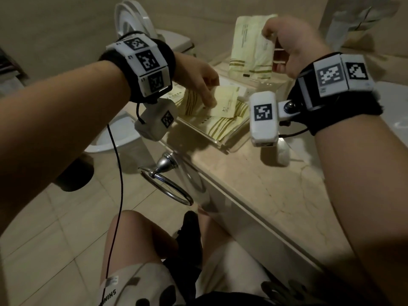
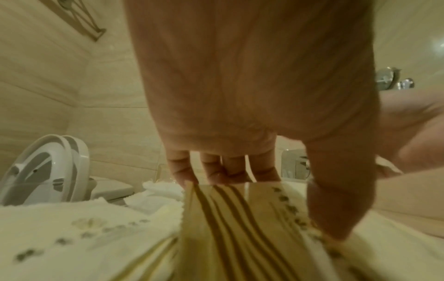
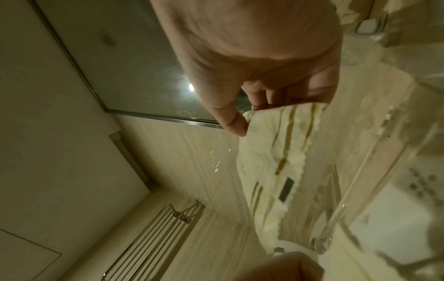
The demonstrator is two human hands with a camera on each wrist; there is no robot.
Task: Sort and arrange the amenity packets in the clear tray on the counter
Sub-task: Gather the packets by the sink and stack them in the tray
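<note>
A clear tray sits on the beige counter and holds several pale yellow amenity packets with gold stripes. My left hand reaches down into the tray and pinches a striped packet between fingers and thumb. My right hand is raised above the tray's far end and grips the top edge of a few tall packets, which hang upright from it. In the right wrist view the same held packets dangle below the thumb.
The counter runs from the middle to the lower right. A chrome towel ring hangs off its front edge. A toilet with raised lid stands at the left. A small white bottle lies by the tray. Taps show far right.
</note>
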